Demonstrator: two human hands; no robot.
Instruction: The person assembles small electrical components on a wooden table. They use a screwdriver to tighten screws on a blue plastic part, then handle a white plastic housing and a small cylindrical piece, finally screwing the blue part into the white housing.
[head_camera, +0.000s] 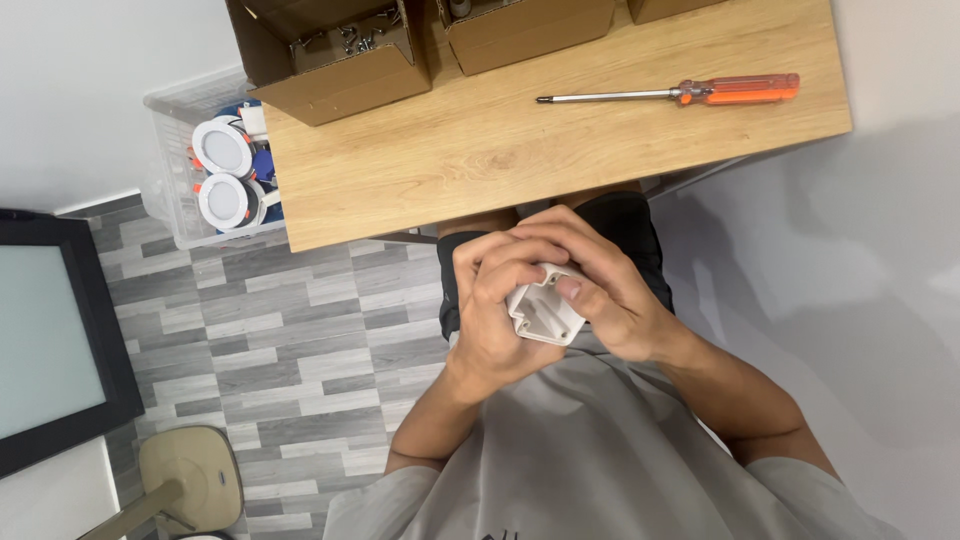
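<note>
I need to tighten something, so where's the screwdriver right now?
In the head view, the orange-handled screwdriver lies flat near the right end of the wooden table, right of the cardboard boxes, untouched by the hands.

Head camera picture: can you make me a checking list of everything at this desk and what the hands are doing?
Surface: wooden table, mostly bare in the middle.
Job's things: small white plastic part, clasped in both hands above the lap.
Clutter: orange-handled screwdriver lying flat; open cardboard boxes at the far edge, one with metal bits.
Grippers: left hand and right hand both wrapped round the part.
Cables: nothing seen.
Surroundings: clear bin with round white lamps beside the table; grey plank floor; dark-framed panel; stool.
</note>
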